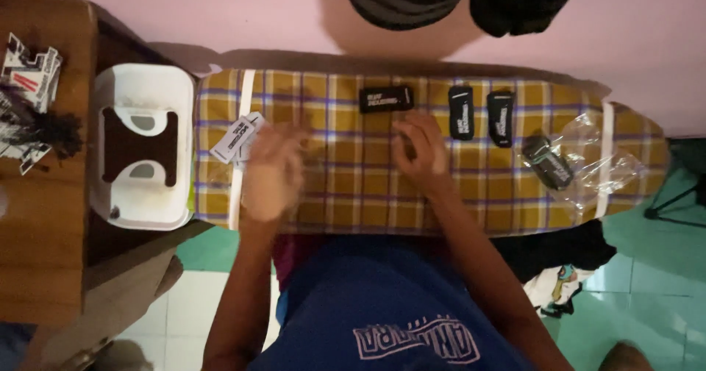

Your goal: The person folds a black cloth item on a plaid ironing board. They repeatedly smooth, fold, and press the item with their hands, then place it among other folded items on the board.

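— Left of the yellow plaid ironing board [353, 194]?
— White plastic iron rest [143, 147], just beside its end.
— On the board?
— Left hand [271, 169], blurred, touching a small white paper tag [237, 137]; grip impossible to tell. Right hand [421, 150], fingers loosely apart, flat near a small black fabric label [386, 99].
— Handling?
— Probably light, thin, floppy; best pinched at an edge. Crinkly clear plastic bag [588, 158] at the far right end.

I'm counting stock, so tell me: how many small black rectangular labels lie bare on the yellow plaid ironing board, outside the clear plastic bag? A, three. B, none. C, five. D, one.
A: one flat label lies above the right hand and two upright ones beside it on the ironing board.
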